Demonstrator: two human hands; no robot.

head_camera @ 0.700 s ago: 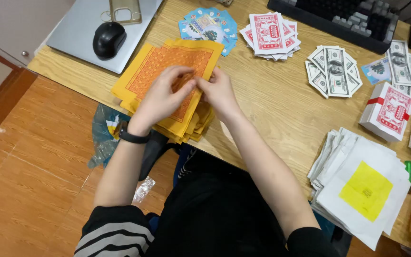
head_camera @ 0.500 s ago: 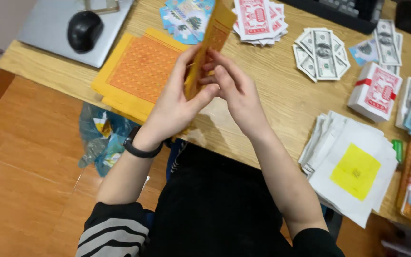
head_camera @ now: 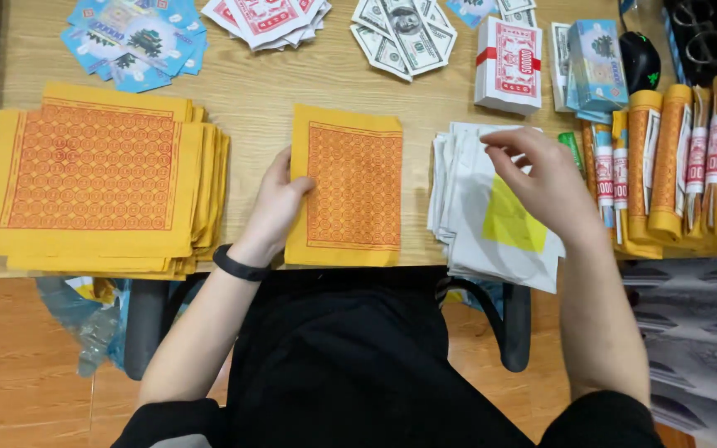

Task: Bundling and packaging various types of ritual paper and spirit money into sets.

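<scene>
From my head camera: half a second ago I had a folded bundle of yellow paper raised between both hands; now that yellow sheet [head_camera: 347,187] lies flat on the wooden desk [head_camera: 251,95] in front of me, between the big yellow stack [head_camera: 97,178] and the pile of white sheets [head_camera: 491,207]. My left hand [head_camera: 274,203] rests on the sheet's left edge, fingers loosely spread and pressing it down, gripping nothing. My right hand [head_camera: 541,178] has moved over to the white pile, thumb and fingertips drawn together at the top sheet's upper edge; whether they already pinch it I cannot tell.

The yellow sheet is thin, matte, rectangular, printed with a dense orange grid of small circles inside a plain border. The white sheets look soft and slightly rumpled, with a yellow square in the middle.
</scene>
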